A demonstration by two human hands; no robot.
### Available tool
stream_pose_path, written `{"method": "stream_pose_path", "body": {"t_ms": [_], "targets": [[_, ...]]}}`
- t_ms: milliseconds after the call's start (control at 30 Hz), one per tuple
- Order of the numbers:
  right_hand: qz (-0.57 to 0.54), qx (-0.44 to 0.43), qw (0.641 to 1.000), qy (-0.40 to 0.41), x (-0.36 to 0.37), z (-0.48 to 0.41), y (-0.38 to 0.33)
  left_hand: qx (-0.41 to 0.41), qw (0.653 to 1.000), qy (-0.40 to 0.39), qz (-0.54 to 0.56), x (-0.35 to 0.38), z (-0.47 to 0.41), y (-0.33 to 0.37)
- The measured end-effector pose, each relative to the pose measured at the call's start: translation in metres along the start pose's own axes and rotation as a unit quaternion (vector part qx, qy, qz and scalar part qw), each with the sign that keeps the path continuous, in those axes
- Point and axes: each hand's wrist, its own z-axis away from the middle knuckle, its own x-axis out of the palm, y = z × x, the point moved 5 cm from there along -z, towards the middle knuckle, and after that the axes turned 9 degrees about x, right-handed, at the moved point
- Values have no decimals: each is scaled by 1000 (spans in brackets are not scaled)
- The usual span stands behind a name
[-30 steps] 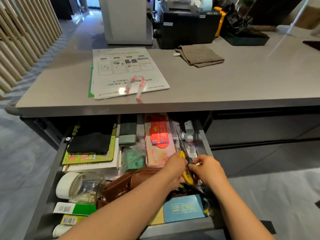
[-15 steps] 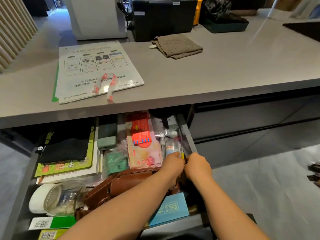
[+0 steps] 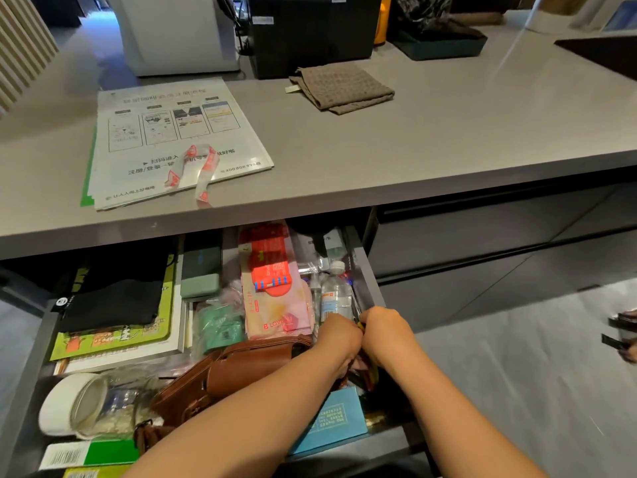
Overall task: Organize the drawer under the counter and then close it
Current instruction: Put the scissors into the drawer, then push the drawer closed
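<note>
We curl left hand [image 3: 339, 334] and right hand [image 3: 386, 331] round a yellow tool [image 3: 361, 326]: likely stiff, light, safest held by its handle.

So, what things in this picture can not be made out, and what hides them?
Head view only.
- What is under the left hand and right hand: their backs cover it; only a yellow sliver shows.
- Back of the drawer: under the counter.
- Blue box: partly under the left forearm, print too small.
- Green box: cut by the bottom edge.
</note>
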Motion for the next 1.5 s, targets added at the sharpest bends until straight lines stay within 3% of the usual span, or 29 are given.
{"method": "stream_pose_path", "body": {"t_ms": [133, 233, 400, 567, 767, 900, 967, 1100, 1167, 1233, 1333, 1433, 1500], "targets": [[34, -13, 999, 31, 2, 9, -3, 33, 999, 16, 33, -1, -2, -7], [67, -5, 996, 62, -1, 16, -4, 9, 999, -2, 49, -2, -1, -7], [69, 1, 997, 34, -3, 17, -4, -24, 1000, -10, 10, -10, -3, -1], [88, 13, 995, 40, -2, 22, -3, -71, 995, -73, 4, -5, 0, -5], [119, 16, 990, 74, -5, 25, 10, -17, 1000, -20, 13, 12, 2, -7], [156, -24, 984, 82, -6, 25, 3, 3, 999, -36, 18, 6, 13, -10], [163, -27, 983, 79, -7, 26, 2, 55, 995, -65, -50, -2, 21, -2], [113, -93, 977, 157, -19, 36, -18, 244, 932, -65, -261, -48, 45, 25], [62, -205, 966, 142, -8, 41, -43, 328, 882, -2, -339, -86, 60, 27], [99, -297, 945, 94, 11, 46, -71, 385, 818, 53, -424, -123, 68, 12], [166, -327, 929, 54, 45, 42, -95, 317, 755, 70, -570, -160, 64, -31], [172, -310, 935, 22, 69, 35, -107, 220, 784, 43, -579, -175, 50, -64], [188, -305, 933, 24, 75, 29, -108, 207, 796, 27, -568, -175, 43, -71]]}}
